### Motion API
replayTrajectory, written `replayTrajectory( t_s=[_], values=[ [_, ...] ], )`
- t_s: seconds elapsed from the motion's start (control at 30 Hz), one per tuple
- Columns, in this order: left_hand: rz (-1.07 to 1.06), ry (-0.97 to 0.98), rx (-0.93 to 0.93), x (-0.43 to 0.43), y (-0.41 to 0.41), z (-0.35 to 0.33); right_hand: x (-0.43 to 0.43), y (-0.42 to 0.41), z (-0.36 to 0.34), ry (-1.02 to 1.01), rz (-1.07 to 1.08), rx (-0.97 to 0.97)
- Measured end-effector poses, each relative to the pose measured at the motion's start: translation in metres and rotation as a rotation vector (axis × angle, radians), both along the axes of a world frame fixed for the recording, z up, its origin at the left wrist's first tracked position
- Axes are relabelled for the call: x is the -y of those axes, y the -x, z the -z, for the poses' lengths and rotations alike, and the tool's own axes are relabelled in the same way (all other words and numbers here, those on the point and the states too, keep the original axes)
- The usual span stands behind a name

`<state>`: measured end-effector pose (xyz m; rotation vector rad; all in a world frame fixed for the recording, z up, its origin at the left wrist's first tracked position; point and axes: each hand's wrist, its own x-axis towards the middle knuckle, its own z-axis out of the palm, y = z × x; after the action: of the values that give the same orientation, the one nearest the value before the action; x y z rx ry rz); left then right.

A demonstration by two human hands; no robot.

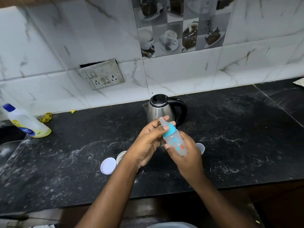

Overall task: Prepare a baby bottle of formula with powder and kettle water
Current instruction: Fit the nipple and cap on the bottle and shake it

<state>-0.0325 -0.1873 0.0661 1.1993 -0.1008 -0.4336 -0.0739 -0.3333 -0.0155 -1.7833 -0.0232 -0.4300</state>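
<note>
Head view, frame centre: right grip wraps the tilted, translucent plastic bottle; left grip pinches its teal collar, half hiding a round tin. Steel kettle stands behind, on the tabletop.

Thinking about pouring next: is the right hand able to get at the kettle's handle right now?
Probably not yet: the right hand grips the baby bottle. The kettle handle faces right with nothing blocking it, so freeing that hand should suffice.

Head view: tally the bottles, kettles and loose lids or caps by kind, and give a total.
Bottles: 2 (baby bottle, yellow-liquid bottle)
Kettles: 1 (kettle)
Loose lids or caps: 2 (white lid, clear cap)
Total: 5
</note>
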Motion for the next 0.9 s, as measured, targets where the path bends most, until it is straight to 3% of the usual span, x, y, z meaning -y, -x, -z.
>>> replayTrajectory(
  t_s=[0.07, 0.1, 0.23, 0.33, 0.43, 0.5, 0.57, 0.63, 0.7, 0.77, 0.83, 0.9],
  values=[
    [-0.084, -0.043, -0.035, 0.014, 0.002, -0.001, 0.000, 0.000, 0.004, 0.166, 0.055, 0.021],
    [-0.132, -0.069, -0.038, 0.021, 0.001, 0.001, -0.001, 0.000, 0.004, 0.122, 0.021, 0.020],
    [-0.143, -0.076, 0.007, 0.030, -0.002, 0.000, 0.001, 0.000, -0.008, -0.611, -0.343, -0.186],
    [-0.038, -0.025, 0.056, 0.029, -0.002, -0.004, 0.004, 0.003, -0.013, -0.855, -0.459, -0.405],
    [-0.208, -0.037, 0.094, 0.038, 0.001, -0.002, -0.005, 0.002, -0.007, -0.879, -0.317, -0.279],
    [-0.340, -0.037, 0.110, 0.045, 0.004, 0.003, -0.015, 0.006, 0.001, -0.758, -0.128, -0.104],
    [-0.352, -0.017, 0.119, 0.051, 0.006, 0.008, -0.023, 0.012, 0.003, -0.650, 0.031, -0.046],
    [-0.285, -0.055, 0.157, 0.053, 0.008, 0.011, -0.024, 0.010, -0.001, -0.789, 0.049, -0.188],
    [-0.218, -0.094, 0.223, 0.048, 0.008, 0.012, -0.016, 0.007, -0.015, -1.014, -0.161, -0.503],
    [-0.170, -0.076, 0.244, 0.041, 0.007, 0.011, -0.010, 0.009, -0.022, -1.045, -0.322, -0.661],
    [-0.222, 0.006, 0.177, 0.042, 0.006, 0.009, -0.014, 0.010, -0.019, -0.963, -0.260, -0.527],
    [-0.376, 0.100, 0.056, 0.047, 0.004, 0.006, -0.024, 0.013, -0.005, -0.743, -0.024, -0.163]
  ],
)
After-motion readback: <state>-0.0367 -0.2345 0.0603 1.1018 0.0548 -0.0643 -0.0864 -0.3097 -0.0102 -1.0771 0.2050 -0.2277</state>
